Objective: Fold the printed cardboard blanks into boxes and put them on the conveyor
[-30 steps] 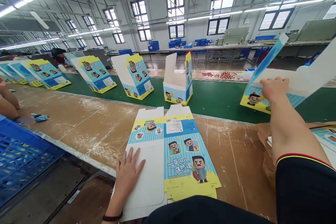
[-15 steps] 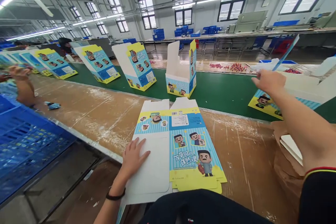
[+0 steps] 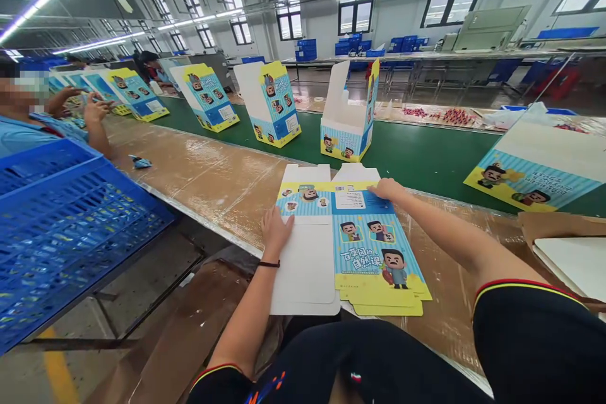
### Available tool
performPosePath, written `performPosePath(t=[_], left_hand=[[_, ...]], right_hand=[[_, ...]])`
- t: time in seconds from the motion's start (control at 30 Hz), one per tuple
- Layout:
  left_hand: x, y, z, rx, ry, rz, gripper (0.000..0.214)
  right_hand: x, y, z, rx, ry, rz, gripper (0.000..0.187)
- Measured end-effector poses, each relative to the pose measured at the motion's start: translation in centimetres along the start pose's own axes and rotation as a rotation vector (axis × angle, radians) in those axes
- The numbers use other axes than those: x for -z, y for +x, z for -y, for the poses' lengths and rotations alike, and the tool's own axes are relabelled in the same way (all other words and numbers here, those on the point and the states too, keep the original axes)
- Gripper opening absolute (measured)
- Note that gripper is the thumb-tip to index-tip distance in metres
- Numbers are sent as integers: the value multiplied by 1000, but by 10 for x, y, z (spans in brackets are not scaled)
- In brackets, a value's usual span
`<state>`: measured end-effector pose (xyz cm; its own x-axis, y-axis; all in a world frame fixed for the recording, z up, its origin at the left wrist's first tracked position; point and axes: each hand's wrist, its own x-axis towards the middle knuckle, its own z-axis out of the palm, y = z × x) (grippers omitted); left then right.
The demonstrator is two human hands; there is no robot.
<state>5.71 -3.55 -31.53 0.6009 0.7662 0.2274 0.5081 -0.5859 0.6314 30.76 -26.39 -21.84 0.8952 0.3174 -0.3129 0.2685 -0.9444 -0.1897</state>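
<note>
A flat printed carton [image 3: 362, 246] lies on the brown-covered table in front of me, with yellow and blue striped panels, cartoon figures and a plain white panel on its left. My left hand [image 3: 276, 230] is closed on its left edge, the thumb over the white panel. At the upper right edge, near the blue band, my right hand [image 3: 386, 190] grips the carton with the fingertips on its printed face. The undersides of both hands are hidden. Just beyond the carton stands an erected display box [image 3: 345, 145] with a raised white back.
More erected boxes stand along the green conveyor [image 3: 416, 158], including a large one [image 3: 525, 180] at right. A blue crate [image 3: 71, 221] is at left, near a person [image 3: 28, 126] in light blue. White card [image 3: 575, 262] lies on brown paper at right.
My right hand has come down from a thin blue strip above the right-hand box to the carton's edge. My left hand has moved from the white panel to its left edge. The view has shifted.
</note>
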Motion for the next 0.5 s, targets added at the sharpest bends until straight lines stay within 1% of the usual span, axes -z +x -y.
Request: performPosePath(t=[0.07, 0.13, 0.2, 0.3, 0.4, 0.5], left_hand=[[-1, 3, 2, 23, -126, -36, 38], [-2, 6, 4, 32, -206, -60, 34], [-3, 9, 5, 32, -276, -83, 34], [-5, 10, 6, 30, -414, -121, 35], [-5, 9, 5, 22, -559, -156, 39], [-1, 6, 3, 20, -685, -174, 44]], right_hand=[[1, 1, -5, -49, 4, -26, 51], [1, 1, -8, -96, 28, -36, 48], [-1, 0, -10, -137, 62, -58, 48], [-7, -5, -8, -179, 126, -124, 51], [-8, -15, -6, -168, 219, -197, 56], [3, -29, -6, -109, 338, -285, 53]])
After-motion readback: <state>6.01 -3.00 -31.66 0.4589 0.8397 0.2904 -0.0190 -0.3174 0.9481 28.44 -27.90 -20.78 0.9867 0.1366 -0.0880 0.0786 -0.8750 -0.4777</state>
